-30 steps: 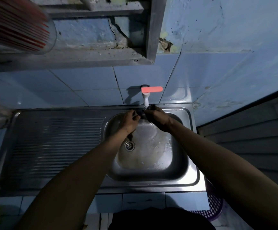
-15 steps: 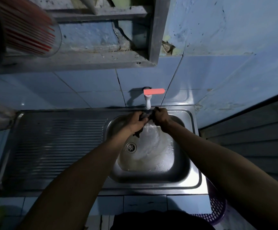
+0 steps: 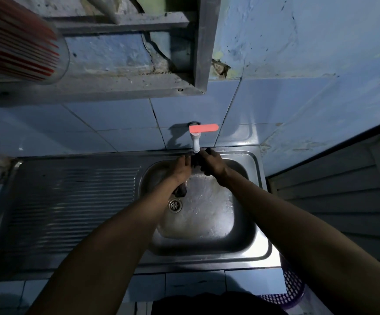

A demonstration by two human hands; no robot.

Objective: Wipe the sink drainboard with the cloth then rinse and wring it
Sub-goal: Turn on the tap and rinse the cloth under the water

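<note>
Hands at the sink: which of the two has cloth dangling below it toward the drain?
The left hand: a dark tail of cloth hangs beneath it above the drain; the right hand shows none below.

No text, label, brand, number or sign can be read anywhere in this view.
</note>
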